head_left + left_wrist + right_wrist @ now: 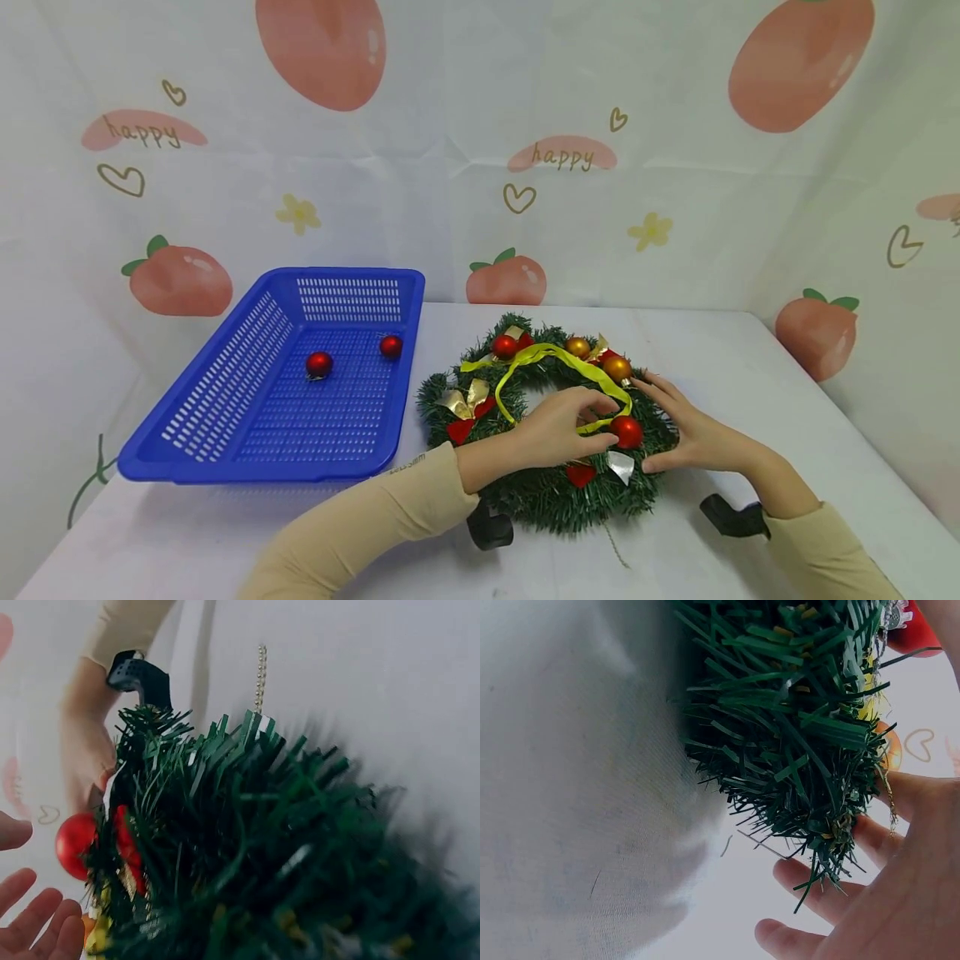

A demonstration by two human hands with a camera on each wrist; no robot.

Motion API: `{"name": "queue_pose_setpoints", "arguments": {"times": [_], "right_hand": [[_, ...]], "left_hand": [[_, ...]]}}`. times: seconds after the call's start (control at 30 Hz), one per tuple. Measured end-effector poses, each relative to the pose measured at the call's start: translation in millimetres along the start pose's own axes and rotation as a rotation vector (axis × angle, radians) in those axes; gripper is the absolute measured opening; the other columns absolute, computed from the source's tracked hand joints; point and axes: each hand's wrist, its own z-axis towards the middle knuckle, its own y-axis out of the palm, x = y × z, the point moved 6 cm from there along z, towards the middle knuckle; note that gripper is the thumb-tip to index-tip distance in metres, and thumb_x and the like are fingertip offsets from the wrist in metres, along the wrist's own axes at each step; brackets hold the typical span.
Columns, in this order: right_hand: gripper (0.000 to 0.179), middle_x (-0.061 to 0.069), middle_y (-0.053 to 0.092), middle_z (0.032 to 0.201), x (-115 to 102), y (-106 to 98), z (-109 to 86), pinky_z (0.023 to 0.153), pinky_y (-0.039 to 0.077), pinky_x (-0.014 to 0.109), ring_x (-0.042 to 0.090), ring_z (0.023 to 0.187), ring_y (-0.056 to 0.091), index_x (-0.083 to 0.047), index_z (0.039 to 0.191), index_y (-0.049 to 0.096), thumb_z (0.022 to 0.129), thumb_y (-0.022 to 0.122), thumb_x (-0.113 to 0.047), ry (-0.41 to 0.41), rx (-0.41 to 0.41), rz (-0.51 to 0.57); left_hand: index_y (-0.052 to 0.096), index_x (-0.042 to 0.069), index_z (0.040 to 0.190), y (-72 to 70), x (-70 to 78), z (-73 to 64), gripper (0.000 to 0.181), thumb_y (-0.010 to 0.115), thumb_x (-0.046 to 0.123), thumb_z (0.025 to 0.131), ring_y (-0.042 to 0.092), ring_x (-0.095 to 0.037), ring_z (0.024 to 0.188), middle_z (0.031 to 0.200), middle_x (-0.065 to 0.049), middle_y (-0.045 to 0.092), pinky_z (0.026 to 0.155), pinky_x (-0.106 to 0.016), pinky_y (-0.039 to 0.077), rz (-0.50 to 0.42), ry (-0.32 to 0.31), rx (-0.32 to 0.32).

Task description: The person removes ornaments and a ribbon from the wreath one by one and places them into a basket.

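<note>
A green tinsel wreath lies on the table, dressed with red and gold balls, bows and a loose yellow ribbon. Over its near right part hovers my left hand, thumb and fingers apart beside a red ball. The left wrist view shows those fingers spread, with that ball just beyond them. My right hand is at the wreath's right edge, thumb low and fingers reaching toward a gold ball. Seen from the right wrist, its loosely spread fingers lie against the tinsel's outer edge.
To the left stands a blue plastic basket with two red balls inside. A gold and red bow sits on the wreath's left side. A beaded string trails from its near edge. A printed cloth hangs behind the table.
</note>
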Motion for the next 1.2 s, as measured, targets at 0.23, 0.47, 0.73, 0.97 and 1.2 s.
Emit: {"name": "queue_pose_setpoints", "arguments": {"times": [0.23,0.47,0.73,0.97,1.2], "right_hand": [[0.103,0.034,0.005,0.148,-2.8,-1.0,-0.4,0.084,0.026,0.080,0.060,0.129,0.014,-0.001,0.147,0.016,0.069,0.081,-0.020,-0.028,0.006,0.000],[0.104,0.035,0.004,0.147,-3.4,-0.6,-0.5,0.083,0.027,0.080,0.060,0.128,0.015,0.000,0.147,0.015,0.068,0.081,-0.021,-0.044,0.001,-0.004],[0.105,0.033,0.003,0.149,-2.9,0.1,-1.0,0.082,0.027,0.081,0.061,0.129,0.014,-0.003,0.148,0.014,0.069,0.081,-0.021,-0.037,-0.006,0.007],[0.104,0.033,0.004,0.148,-2.1,0.1,-1.3,0.082,0.027,0.080,0.059,0.129,0.015,-0.004,0.148,0.015,0.069,0.081,-0.022,-0.035,-0.002,-0.002],[0.105,0.033,0.004,0.148,-1.0,0.4,0.1,0.083,0.027,0.081,0.060,0.129,0.015,-0.004,0.148,0.015,0.069,0.081,-0.022,-0.037,0.001,-0.008]], "left_hand": [[0.053,0.010,0.131,9.2,1.5,11.0,0.046,0.063,0.024,0.089,0.062,-0.014,0.105,0.128,-0.004,0.057,0.082,-0.012,0.048,0.099,0.018,0.015],[0.050,0.017,0.136,19.4,-1.7,13.3,0.048,0.061,0.026,0.091,0.058,-0.012,0.111,0.132,-0.001,0.056,0.084,-0.014,0.048,0.151,-0.011,-0.028],[0.055,0.018,0.131,23.0,-6.1,15.4,0.045,0.063,0.029,0.089,0.059,-0.011,0.110,0.129,0.002,0.059,0.083,-0.014,0.047,0.115,-0.028,-0.024],[0.058,0.018,0.128,16.5,-6.8,12.8,0.043,0.066,0.030,0.087,0.061,-0.007,0.098,0.125,0.002,0.062,0.077,-0.012,0.047,0.124,-0.017,0.018],[0.059,0.016,0.126,7.9,-6.0,5.8,0.042,0.068,0.027,0.086,0.064,-0.012,0.102,0.123,0.001,0.064,0.081,-0.012,0.048,0.103,-0.011,0.052]]}}
